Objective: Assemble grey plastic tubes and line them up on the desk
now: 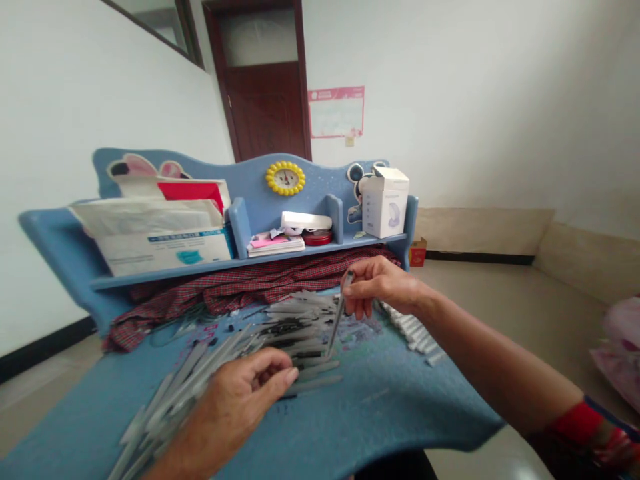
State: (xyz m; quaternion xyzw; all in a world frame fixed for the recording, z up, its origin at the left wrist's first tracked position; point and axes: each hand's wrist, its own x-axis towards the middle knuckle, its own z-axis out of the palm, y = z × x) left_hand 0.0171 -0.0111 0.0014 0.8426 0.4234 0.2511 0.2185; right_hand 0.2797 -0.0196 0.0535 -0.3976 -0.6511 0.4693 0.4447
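Observation:
A slim clear pen barrel with a dark upper end is pinched between the thumb and fingers of my right hand. It slants down toward the tabletop. My left hand is closed, thumb against forefinger, low over the desk; what it holds, if anything, is hidden. Just beyond its fingertips lie grey pen pieces. Loose long pens spread beside and partly under my left forearm. Black small parts lie in the middle of the heap, and more grey pen parts are behind them.
White tubes lie in a row on the right of the blue desk. A checked cloth runs along the back. The shelf above holds a mask box, notebooks and a white carton.

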